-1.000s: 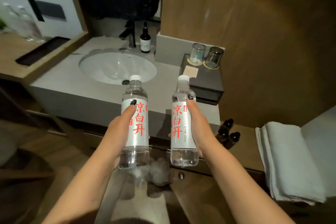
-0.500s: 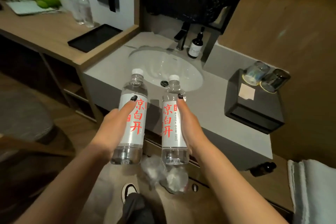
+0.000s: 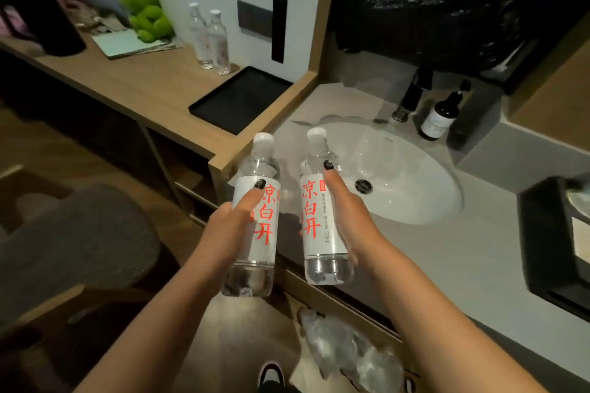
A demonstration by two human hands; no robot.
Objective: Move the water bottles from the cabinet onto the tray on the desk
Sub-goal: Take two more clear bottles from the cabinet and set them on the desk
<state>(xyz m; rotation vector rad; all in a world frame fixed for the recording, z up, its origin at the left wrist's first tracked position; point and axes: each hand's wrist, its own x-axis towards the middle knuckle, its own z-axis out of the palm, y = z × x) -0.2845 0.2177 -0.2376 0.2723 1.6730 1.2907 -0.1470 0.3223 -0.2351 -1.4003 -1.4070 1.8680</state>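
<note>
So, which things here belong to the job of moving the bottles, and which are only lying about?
Belong to the job:
- bottle in the left hand
- bottle in the right hand
- black tray on the desk

Only lying about:
- two bottles by the wall
- green frog toy
- sink
- dark pump bottle
- chair

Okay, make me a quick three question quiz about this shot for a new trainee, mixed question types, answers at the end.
1. True or false: the black tray on the desk already holds bottles.
2. What does each hand hold? A) a glass B) a water bottle C) a towel
3. Fill in: two more clear bottles stand on the desk beside the green ____.

Key: 1 false; 2 B, the left hand and right hand each grip one; 3 plush frog.
</note>
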